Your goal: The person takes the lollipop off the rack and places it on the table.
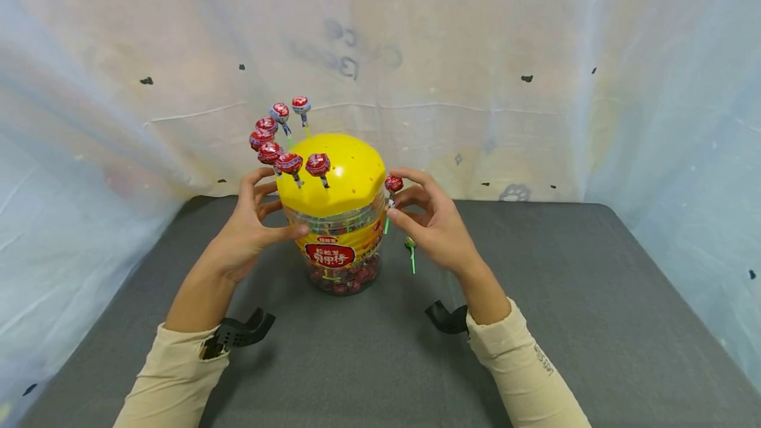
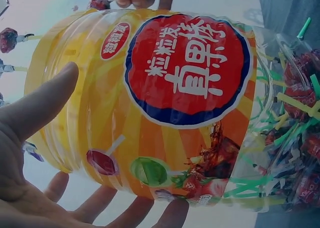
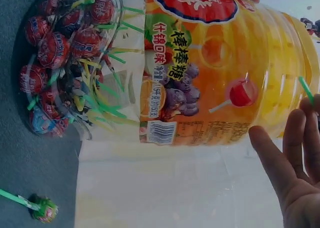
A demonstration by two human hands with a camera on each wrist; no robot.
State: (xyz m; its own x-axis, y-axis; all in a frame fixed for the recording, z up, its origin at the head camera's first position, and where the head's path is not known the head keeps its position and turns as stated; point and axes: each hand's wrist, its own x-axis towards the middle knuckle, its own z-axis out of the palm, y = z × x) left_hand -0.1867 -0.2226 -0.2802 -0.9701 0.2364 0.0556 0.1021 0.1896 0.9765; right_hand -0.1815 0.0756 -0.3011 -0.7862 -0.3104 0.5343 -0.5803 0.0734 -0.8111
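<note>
A clear plastic jar [image 1: 329, 256] with a printed label stands upright on the table, loose lollipops inside its lower part. Its yellow domed lid [image 1: 351, 164] has small holes, and several red-wrapped lollipops [image 1: 318, 164] stick out around its left side. My left hand [image 1: 250, 236] holds the jar from the left, thumb [image 2: 55, 95] on the front near the lid and fingers around the far side. On the right, my right hand [image 1: 440, 223] pinches a red lollipop [image 1: 394, 183], head up, beside the lid. Its green stick [image 3: 306, 90] shows near the fingertips in the right wrist view.
A green-wrapped lollipop [image 1: 411, 243] lies on the dark grey table [image 1: 571, 322], right of the jar. Pale plastic sheeting [image 1: 464, 117] hangs behind the table and along both sides. Black wrist mounts [image 1: 447, 318] project inward from the sleeves.
</note>
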